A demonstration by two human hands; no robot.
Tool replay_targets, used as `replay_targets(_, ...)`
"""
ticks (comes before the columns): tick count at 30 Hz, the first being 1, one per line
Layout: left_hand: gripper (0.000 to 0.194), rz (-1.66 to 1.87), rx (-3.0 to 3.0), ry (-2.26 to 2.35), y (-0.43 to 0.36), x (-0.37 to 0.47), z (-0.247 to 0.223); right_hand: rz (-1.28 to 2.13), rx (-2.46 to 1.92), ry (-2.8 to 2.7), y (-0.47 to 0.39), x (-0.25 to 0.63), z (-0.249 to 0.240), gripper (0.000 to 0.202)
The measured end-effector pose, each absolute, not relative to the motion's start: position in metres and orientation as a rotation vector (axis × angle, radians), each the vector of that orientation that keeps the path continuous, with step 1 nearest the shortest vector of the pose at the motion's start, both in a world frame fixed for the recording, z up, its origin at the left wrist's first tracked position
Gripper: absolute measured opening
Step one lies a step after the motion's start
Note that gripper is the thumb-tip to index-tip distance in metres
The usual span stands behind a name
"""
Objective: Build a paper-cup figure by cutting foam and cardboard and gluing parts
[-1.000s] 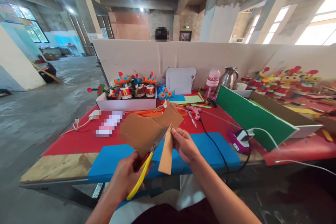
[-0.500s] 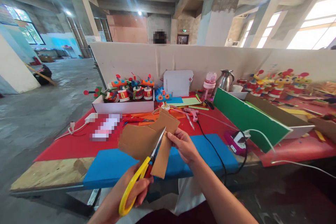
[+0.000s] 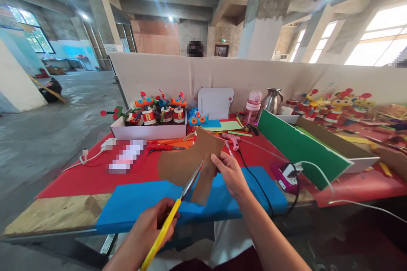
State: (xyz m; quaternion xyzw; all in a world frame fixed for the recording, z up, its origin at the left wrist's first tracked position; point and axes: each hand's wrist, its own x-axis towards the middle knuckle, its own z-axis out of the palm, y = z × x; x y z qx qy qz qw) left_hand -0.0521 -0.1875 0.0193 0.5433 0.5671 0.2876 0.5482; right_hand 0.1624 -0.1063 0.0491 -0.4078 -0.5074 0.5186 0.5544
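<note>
Left hand: we see the left hand (image 3: 159,220) closed round the yellow handles of the scissors (image 3: 172,214).
Scissors: forward and right of the left hand, blades nearly together, tips at the cardboard just beside the right fingertips.
Right hand: narrow pinch; we have the right hand (image 3: 232,173) holding the cardboard (image 3: 178,163) near its right edge.
Cardboard: left of the right hand, ahead of the left hand, raised over the blue sheet (image 3: 133,203).
Strip: one narrow strip (image 3: 202,186) hangs down-left of the right hand; we can't tell whether it joins the rest.
Glue gun: the pink glue gun (image 3: 233,140) lies just beyond the right hand, on the red cover (image 3: 79,178).
Power strip: we mark the purple power strip (image 3: 284,176) right of the right hand, plug in.
Green board: the green board (image 3: 299,148) leans farther right of the same hand.
Toy box: ahead of the left hand, well apart, we find the white box (image 3: 149,132) with cup toys (image 3: 149,116).
Kettle: the metal kettle (image 3: 271,100) stands far beyond the right hand.
</note>
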Motion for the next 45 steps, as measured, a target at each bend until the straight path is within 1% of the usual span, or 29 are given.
replay_targets(4, 0.038, 0.556, 1.324, 1.208, -0.188, -0.057, 0.032, 1.187, -1.022, -1.186, -0.11, 0.161, 0.047, 0.04)
replay_targets(6, 0.042, 0.478, 1.343, 1.123, -0.188, -0.061, 0.035, 1.147, -1.034, -1.176, -0.111, 0.161, 0.045, 0.04)
replay_targets(8, 0.046, 0.44, 1.338, 1.056, -0.187, -0.064, 0.035, 1.1, -1.041, -1.182, -0.111, 0.161, 0.043, 0.039)
replay_targets(10, 0.047, 0.436, 1.331, 1.037, -0.185, -0.065, 0.034, 1.065, -1.044, -1.199, -0.11, 0.161, 0.043, 0.039)
replay_targets(15, 0.039, 0.448, 1.294, 1.087, -0.182, -0.056, 0.041, 1.092, -1.023, -1.223, -0.111, 0.154, 0.041, 0.037)
replay_targets(20, 0.034, 0.615, 1.255, 1.249, -0.179, -0.039, 0.051, 1.249, -0.968, -1.092, -0.114, 0.136, 0.034, 0.038)
replay_targets(27, 0.023, 0.705, 1.334, 1.319, -0.179, -0.04, 0.027, 1.401, -0.979, -1.037, -0.115, 0.14, 0.033, 0.039)
replay_targets(29, 0.024, 0.722, 1.367, 1.336, -0.176, -0.042, 0.028, 1.446, -0.965, -1.093, -0.106, 0.143, 0.037, 0.04)
replay_targets(32, 0.031, 0.767, 1.436, 1.35, -0.162, -0.043, 0.044, 1.489, -0.884, -1.178, -0.082, 0.143, 0.05, 0.042)
replay_targets(36, 0.041, 0.758, 1.627, 1.326, -0.136, -0.036, 0.077, 1.342, -0.67, -1.09, -0.044, 0.139, 0.072, 0.044)
replay_targets(39, 0.047, 0.832, 1.831, 1.342, -0.121, -0.028, 0.092, 1.218, -0.521, -0.996, -0.024, 0.139, 0.083, 0.042)
replay_targets(42, 0.047, 0.905, 1.891, 1.445, -0.113, -0.023, 0.09, 1.163, -0.475, -0.961, -0.014, 0.142, 0.082, 0.042)
replay_targets(45, 0.048, 0.967, 1.733, 1.429, -0.108, -0.021, 0.076, 1.167, -0.524, -1.022, -0.011, 0.142, 0.07, 0.044)
